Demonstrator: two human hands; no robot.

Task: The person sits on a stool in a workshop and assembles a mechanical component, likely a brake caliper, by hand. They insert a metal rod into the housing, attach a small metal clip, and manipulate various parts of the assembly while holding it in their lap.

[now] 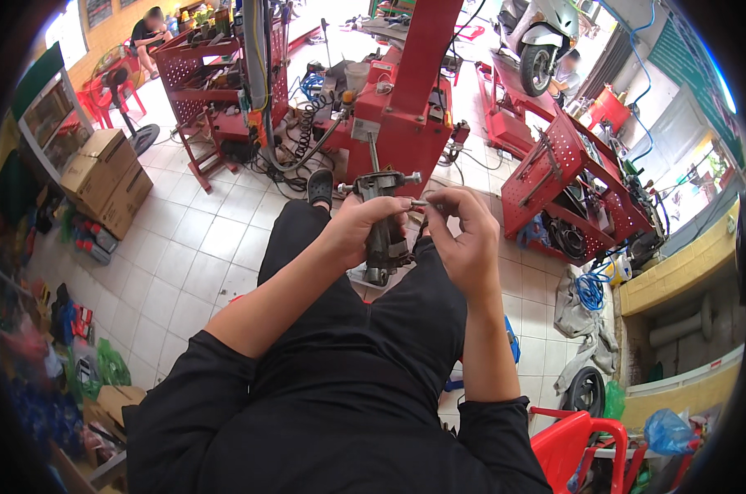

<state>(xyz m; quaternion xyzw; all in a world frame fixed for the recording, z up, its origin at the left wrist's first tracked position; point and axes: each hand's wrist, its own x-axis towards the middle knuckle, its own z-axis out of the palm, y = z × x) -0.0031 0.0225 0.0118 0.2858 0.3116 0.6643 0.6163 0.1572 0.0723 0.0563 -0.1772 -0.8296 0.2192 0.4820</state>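
Note:
My left hand [358,230] is wrapped round a dark, greasy metal vehicle part [379,239] held upright above my lap. A thin rod rises from its top, a crosspiece with silver ends runs across it, and its lower end is a rounded cylinder. My right hand [469,239] is just to the right, thumb and fingers pinched on a small silver metal pin [420,203]. The pin points left, toward my left thumb and the side of the part. Whether it touches the part I cannot tell. My left fingers are mostly hidden behind the part.
Ahead stands a red lift post [422,66] with hoses and cables about its base. Red perforated trolleys [546,185] stand left and right. Cardboard boxes [105,181] are at the left, a red plastic chair [562,449] at the lower right. Two other people sit farther back.

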